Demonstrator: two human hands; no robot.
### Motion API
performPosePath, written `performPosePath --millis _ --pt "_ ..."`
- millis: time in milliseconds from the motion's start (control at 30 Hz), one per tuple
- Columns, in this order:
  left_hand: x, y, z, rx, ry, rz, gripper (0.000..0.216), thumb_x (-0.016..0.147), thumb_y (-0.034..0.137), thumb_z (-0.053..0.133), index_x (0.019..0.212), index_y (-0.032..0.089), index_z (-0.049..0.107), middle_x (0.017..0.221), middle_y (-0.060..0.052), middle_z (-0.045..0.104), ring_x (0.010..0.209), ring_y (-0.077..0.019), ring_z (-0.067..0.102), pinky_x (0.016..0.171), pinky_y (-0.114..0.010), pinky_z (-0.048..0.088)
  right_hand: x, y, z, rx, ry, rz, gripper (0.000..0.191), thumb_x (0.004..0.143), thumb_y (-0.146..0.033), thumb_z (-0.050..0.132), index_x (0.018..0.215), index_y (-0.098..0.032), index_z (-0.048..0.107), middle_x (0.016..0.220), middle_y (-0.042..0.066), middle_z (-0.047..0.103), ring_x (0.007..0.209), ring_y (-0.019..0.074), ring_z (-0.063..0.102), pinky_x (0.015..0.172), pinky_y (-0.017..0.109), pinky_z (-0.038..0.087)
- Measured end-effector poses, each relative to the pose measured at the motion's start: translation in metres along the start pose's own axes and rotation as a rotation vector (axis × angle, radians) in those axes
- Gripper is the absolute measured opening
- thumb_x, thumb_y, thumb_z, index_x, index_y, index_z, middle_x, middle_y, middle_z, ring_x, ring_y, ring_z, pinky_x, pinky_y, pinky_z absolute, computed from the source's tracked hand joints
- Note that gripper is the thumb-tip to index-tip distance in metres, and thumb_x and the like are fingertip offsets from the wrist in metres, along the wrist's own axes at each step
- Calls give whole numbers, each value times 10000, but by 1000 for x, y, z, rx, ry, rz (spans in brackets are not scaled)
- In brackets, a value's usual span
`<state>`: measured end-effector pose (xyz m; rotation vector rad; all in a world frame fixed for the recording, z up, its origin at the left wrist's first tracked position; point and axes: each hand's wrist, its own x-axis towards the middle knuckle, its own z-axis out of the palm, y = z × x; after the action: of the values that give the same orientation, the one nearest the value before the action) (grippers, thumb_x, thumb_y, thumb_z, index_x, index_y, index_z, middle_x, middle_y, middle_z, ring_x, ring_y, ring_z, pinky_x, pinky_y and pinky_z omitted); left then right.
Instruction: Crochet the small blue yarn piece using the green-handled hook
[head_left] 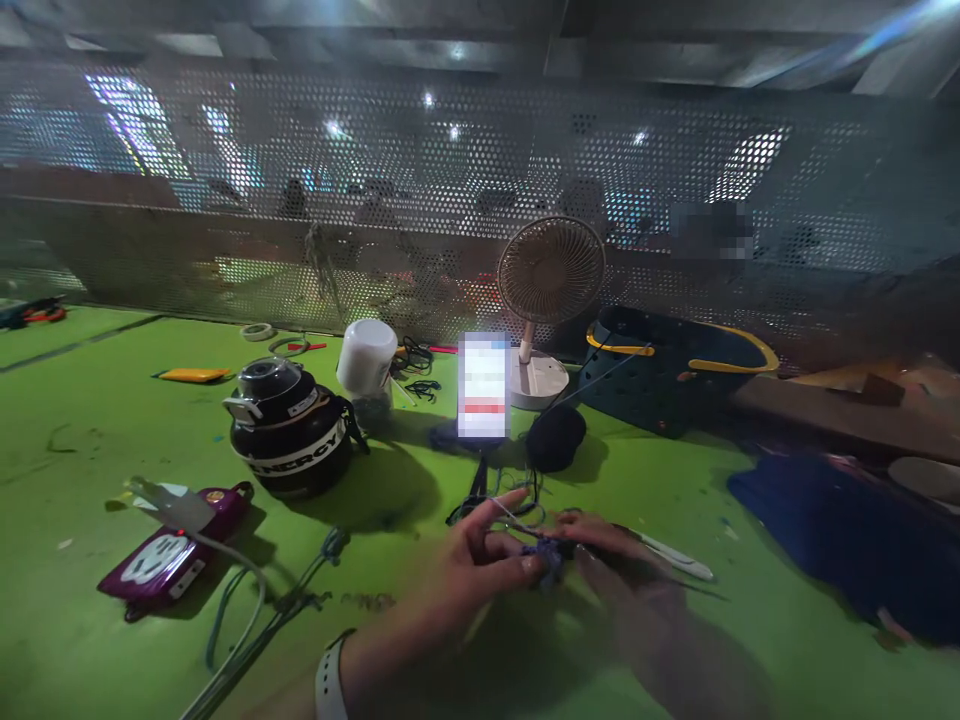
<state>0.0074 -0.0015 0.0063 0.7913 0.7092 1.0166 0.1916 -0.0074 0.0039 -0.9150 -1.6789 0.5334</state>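
Note:
My left hand (480, 560) pinches a small piece of blue-purple crochet work (550, 560) between thumb and fingers. A strand of yarn (514, 518) runs over its raised index finger. My right hand (611, 550), partly blurred, is closed at the other side of the piece. A thin dark shaft, seemingly a crochet hook (701, 588), sticks out behind it; the tip is hidden. Beside that hand shows a white-handled tool (679, 557). Ahead lie a dark ball of yarn (556, 438), loose light yarn (532, 490) and black-handled scissors (476, 492).
A lit phone (484, 385) stands before a fan (551, 270). Right are a dark basket (637, 385) with yellow handles and dark blue cloth (847, 540). Left are a black jug (292, 440), a white tub (367, 355), a purple power strip (176, 550) and cords (259, 635).

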Motion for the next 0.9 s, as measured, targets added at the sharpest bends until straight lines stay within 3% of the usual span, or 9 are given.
performPosePath --millis 133,200,267,333,433,567,700,900 --pt "-5 5 3 416 112 235 744 734 230 776 1410 201 467 697 10 668 683 -152 582 730 -293 439 2 -4 -1 -188 -62 -117 265 884 -210 612 1102 -325 710 1008 27 766 928 243 714 884 475 575" --pt "-8 5 5 494 136 330 734 775 215 735 1440 209 424 741 -3 682 726 -160 587 782 -311 437 2 -9 -3 -262 -117 -203 354 864 -162 614 1172 -326 676 1075 34 757 944 246 707 945 512 528" --pt "-8 4 5 366 82 274 765 771 231 750 1452 218 401 740 8 666 729 -146 588 790 -304 442 2 -10 -6 -329 -154 -315 433 873 -139 577 1265 -321 615 1183 50 721 1017 252 687 967 520 503" --pt "-5 4 4 160 5 131 788 724 253 804 1422 212 440 705 27 640 701 -123 587 755 -275 450 2 -5 -8 -337 -196 -386 460 905 -172 537 1333 -341 549 1263 42 679 1067 248 670 996 522 477" --pt "-1 7 -1 -28 -98 -25 709 640 246 871 1284 179 583 664 36 631 645 -96 583 706 -241 450 3 5 -7 -148 -198 -362 354 934 -291 538 1247 -446 596 1183 -30 723 985 222 706 983 473 493" --pt "0 17 -6 -20 -149 -74 622 648 218 869 1220 165 630 680 31 629 674 -95 586 742 -247 439 0 9 3 259 1 -70 174 913 -340 601 1025 -390 724 998 -13 781 948 234 710 886 432 534" --pt "-2 24 -9 117 -161 -20 577 712 239 824 1248 200 614 756 18 597 759 -129 575 811 -304 422 -4 7 6 554 19 327 121 864 -313 680 963 -350 740 955 -3 785 927 216 716 819 363 569" --pt "-7 35 -9 169 -225 42 465 795 218 739 1240 234 606 812 21 559 798 -129 541 787 -289 409 0 9 0 810 -87 482 104 827 -318 713 920 -316 760 925 34 792 847 221 724 773 368 574"
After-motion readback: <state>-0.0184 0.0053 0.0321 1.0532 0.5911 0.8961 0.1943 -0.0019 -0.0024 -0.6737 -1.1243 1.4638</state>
